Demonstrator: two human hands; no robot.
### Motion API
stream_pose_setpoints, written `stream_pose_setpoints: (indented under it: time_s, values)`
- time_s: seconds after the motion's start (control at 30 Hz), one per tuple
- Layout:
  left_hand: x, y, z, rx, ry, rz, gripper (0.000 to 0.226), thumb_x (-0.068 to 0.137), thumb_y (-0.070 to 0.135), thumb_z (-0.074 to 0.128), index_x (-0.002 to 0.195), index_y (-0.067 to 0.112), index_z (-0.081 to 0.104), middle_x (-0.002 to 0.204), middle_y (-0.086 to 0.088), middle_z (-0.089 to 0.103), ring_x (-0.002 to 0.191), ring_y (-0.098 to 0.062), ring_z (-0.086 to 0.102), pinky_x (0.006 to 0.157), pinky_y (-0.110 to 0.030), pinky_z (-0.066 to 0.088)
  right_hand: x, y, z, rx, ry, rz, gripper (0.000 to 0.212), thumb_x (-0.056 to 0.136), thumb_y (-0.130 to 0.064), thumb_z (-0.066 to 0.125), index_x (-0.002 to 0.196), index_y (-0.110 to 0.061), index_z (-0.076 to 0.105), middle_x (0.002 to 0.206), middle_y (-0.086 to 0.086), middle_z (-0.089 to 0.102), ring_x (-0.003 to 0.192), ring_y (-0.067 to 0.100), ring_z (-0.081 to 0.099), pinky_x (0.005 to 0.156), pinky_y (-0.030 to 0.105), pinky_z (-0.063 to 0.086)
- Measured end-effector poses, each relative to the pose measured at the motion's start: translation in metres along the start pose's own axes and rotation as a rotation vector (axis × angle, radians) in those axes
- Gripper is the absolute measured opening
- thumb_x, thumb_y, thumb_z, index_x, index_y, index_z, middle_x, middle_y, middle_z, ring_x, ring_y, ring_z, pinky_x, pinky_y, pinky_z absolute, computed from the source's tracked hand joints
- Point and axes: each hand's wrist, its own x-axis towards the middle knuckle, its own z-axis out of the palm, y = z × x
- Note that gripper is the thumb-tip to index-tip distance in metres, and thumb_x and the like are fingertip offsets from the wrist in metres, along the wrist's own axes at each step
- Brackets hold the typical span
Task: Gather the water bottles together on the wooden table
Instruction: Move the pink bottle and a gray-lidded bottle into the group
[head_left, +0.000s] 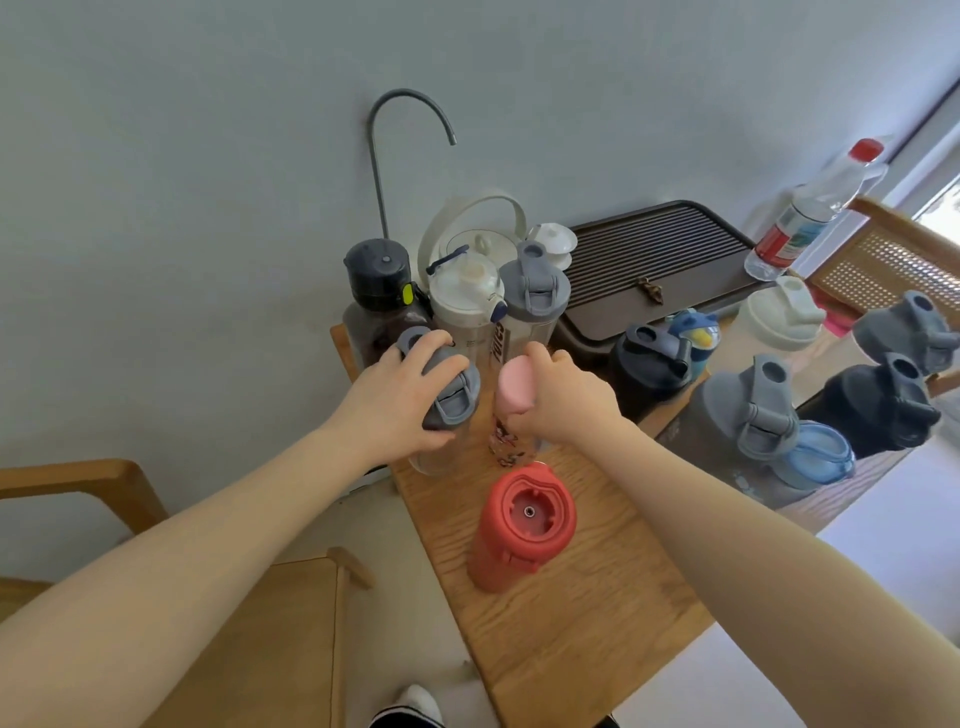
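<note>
On the wooden table (582, 639) by a grey wall (208, 156) — left hand (400, 400) fingers grip a grey-lidded bottle (447, 400), right hand (563, 405) a pink-capped bottle (511, 389).

Left arm: bare, extended forward from the lower left, forearm straight, wrist slightly bent. Left hand (402, 387): palm down, fingers (441, 366) curled over the top of a grey-lidded bottle (449, 400), thumb at its near side; closed in a grasp.

Right arm: bare, extended from the lower right, forearm angled inward toward the left hand. Right hand (563, 402): wrapped around the neck of a pink-capped bottle (514, 387), knuckles up, gripping firmly. Both hands close together, not touching.
</note>
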Motion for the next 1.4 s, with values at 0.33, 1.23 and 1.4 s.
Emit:
stream_pose_setpoints:
  time_s: [0.33,1.23,1.4]
  values:
    - [-0.006,0.014,-0.002,0.104,0.037,-0.217,0.092,0.073,0.061,0.059,0.144,0.036,0.006,0.157,0.0,-0.001,0.132,-0.037,0.019,0.109,-0.047,0.02,-0.026,0.037,-0.03,-0.361,-0.255,-0.153,0.081,0.068,-0.044,0.072,0.133,-0.022,0.03,0.116,0.006,0.05,0.088,0.024,0.054,0.064,0.036,0.046]
    - [-0.049,0.152,-0.014,-0.38,0.218,-0.488,0.07,0.067,0.041,0.072,0.127,0.04,0.036,0.118,0.01,0.051,0.105,-0.013,0.053,0.089,-0.034,0.048,0.011,0.091,-0.081,-0.436,-0.211,-0.573,0.081,0.075,-0.073,0.047,0.135,-0.019,0.039,0.134,0.011,0.047,0.121,0.032,0.046,0.096,0.047,0.044]
    - [-0.004,0.151,-0.036,-0.307,0.309,-0.495,0.073,0.07,0.041,0.071,0.132,0.035,0.034,0.122,0.003,0.05,0.107,-0.018,0.051,0.088,-0.037,0.048,0.059,0.122,-0.093,-0.402,-0.221,-0.308,0.076,0.078,-0.046,0.066,0.135,-0.009,0.033,0.136,0.017,0.045,0.123,0.038,0.045,0.099,0.047,0.041]
